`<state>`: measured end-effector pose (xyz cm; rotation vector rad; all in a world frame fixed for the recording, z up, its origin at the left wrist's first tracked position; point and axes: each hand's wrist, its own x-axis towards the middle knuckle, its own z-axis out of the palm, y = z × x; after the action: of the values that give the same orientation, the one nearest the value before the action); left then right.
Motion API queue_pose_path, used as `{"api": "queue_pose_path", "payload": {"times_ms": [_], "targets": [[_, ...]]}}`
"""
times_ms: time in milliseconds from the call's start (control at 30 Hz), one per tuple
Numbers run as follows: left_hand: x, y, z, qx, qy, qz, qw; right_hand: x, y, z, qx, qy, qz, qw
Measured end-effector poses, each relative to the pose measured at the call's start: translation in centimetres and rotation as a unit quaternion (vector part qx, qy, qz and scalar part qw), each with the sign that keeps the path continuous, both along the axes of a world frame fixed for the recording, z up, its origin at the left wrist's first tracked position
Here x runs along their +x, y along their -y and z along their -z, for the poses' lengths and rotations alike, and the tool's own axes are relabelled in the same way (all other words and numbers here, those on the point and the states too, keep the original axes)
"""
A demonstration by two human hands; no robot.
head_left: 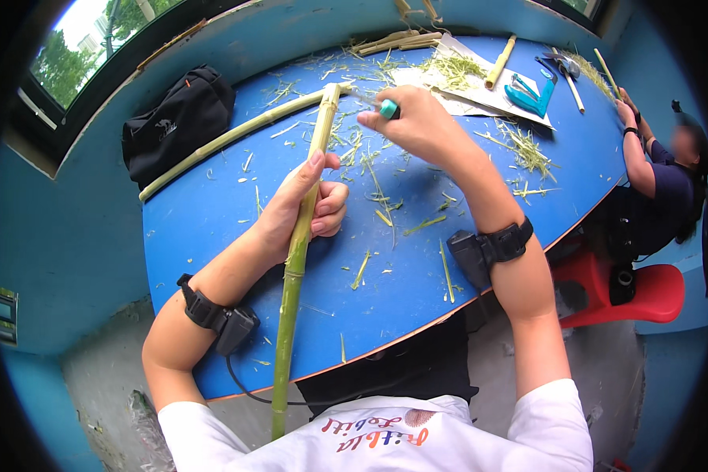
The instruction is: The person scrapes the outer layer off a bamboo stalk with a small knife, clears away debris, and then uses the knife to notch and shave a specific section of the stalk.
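My left hand (299, 200) is wrapped round a long bamboo stalk (293, 275), green at its lower end and peeled pale toward the top. The stalk slants up from against my shirt across the table edge. In my right hand (429, 122) is a knife with a teal handle (389, 108). Its thin blade points left toward the stalk's upper end; whether it touches the stalk I cannot tell. Behind that end, a second peeled bamboo stalk (228, 140) lies on the table, reaching to the left edge.
Green shavings (527, 149) litter the blue table (417, 259). A black bag (177, 122) rests at the left. Further back are cut bamboo pieces (397, 43), a pale sheet (480, 98) and a teal tool (531, 98). At right, another person (657, 169) works beside a red chair (645, 295).
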<state>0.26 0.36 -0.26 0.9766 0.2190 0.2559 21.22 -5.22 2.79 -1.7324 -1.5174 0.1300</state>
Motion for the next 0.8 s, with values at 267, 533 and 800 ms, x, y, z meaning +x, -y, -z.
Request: {"api": "queue_pose_path", "payload": {"times_ms": [267, 533, 800], "targets": [[0.79, 0.38, 0.04, 0.096, -0.034, -0.070, 0.992, 0.26, -0.19, 0.68, -0.042, 0.027, -0.050, 0.997], [0.26, 0.30, 0.12, 0.074, -0.017, -0.058, 0.995, -0.27, -0.24, 0.19, 0.045, -0.048, -0.019, 0.998], [0.82, 0.81, 0.01, 0.100, -0.027, -0.064, 0.993, 0.07, -0.29, 0.31, 0.099, -0.001, 0.017, 0.995]]}}
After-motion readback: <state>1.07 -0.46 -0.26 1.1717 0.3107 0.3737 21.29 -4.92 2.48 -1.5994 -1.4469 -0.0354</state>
